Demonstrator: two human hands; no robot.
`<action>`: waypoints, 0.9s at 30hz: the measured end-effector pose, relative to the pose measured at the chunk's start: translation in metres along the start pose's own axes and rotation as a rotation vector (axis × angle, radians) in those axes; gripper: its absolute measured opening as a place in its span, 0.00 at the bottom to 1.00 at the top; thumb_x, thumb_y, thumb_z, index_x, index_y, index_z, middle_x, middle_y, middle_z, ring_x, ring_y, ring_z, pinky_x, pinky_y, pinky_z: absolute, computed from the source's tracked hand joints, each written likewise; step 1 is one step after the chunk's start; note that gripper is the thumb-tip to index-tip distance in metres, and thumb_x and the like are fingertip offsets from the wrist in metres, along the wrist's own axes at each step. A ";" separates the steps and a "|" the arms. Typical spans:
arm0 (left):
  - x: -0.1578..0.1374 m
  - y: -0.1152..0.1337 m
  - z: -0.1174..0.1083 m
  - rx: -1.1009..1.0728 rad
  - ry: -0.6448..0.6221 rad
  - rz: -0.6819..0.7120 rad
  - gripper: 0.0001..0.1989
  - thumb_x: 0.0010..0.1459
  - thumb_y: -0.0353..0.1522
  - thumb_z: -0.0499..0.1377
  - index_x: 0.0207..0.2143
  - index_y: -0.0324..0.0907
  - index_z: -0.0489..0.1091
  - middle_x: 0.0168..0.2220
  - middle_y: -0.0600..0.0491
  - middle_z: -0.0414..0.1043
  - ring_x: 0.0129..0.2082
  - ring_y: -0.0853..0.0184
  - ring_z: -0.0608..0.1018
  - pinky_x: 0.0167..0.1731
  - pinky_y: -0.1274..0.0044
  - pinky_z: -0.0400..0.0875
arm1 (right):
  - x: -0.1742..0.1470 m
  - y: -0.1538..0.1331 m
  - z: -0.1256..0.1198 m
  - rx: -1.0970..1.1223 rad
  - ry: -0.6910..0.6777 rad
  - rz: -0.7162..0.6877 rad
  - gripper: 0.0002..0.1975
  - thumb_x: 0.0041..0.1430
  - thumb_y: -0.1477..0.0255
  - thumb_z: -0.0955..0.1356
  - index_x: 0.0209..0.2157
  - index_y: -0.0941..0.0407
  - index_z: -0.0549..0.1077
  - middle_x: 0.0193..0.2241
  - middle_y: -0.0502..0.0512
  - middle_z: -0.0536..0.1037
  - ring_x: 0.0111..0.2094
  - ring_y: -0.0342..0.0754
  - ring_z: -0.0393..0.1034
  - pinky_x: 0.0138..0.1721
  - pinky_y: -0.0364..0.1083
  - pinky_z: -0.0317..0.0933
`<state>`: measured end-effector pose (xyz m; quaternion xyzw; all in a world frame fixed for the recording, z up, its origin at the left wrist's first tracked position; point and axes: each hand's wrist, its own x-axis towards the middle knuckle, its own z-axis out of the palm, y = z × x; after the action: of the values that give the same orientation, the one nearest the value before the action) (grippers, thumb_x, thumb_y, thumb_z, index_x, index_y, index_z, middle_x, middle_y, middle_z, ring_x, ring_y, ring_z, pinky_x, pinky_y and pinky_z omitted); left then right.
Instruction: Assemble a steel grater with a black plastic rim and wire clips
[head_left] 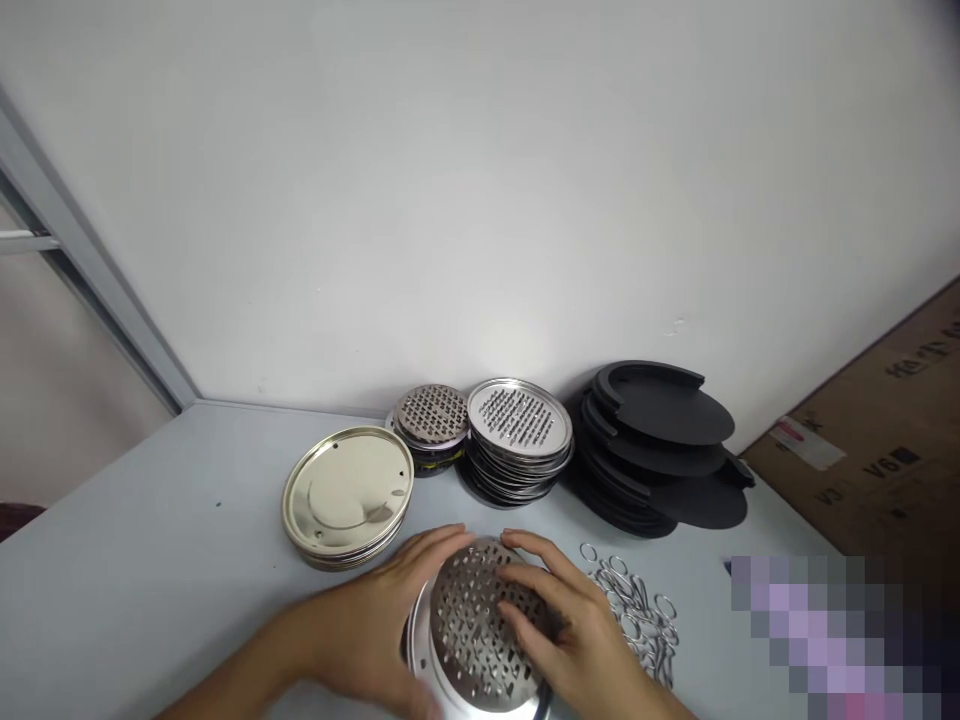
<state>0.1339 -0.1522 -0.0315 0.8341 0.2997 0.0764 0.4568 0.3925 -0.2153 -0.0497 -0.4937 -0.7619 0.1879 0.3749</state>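
The round grater disc [480, 630] is lying flat at the near edge of the table [150, 560], between both hands. The left hand [375, 625] is cupping its left rim, and the right hand [562, 625] is pressing fingers on top (neither is clenched), both equally near.

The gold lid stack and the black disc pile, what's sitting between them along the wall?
In the head view, two stacks: a small perforated disc stack, then a bigger grater disc stack, between the gold lid stack and the black disc pile.
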 end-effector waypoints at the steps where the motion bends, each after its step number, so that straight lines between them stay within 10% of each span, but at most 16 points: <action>1: -0.002 -0.001 0.001 0.042 -0.033 0.006 0.64 0.38 0.46 0.74 0.71 0.52 0.40 0.73 0.48 0.38 0.70 0.46 0.48 0.67 0.57 0.47 | 0.000 0.000 0.000 -0.015 0.010 0.012 0.12 0.60 0.74 0.68 0.45 0.55 0.78 0.53 0.65 0.74 0.53 0.56 0.73 0.54 0.52 0.69; 27: 0.001 -0.019 0.023 0.189 0.054 0.005 0.68 0.33 0.47 0.75 0.71 0.50 0.40 0.72 0.44 0.40 0.70 0.45 0.46 0.67 0.55 0.48 | -0.016 -0.003 0.003 -0.114 -0.255 0.031 0.30 0.61 0.66 0.70 0.64 0.56 0.63 0.66 0.65 0.61 0.64 0.58 0.60 0.63 0.57 0.60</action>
<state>0.1357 -0.1607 -0.0602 0.8718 0.3159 0.0713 0.3674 0.3922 -0.2310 -0.0553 -0.4980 -0.8051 0.2110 0.2435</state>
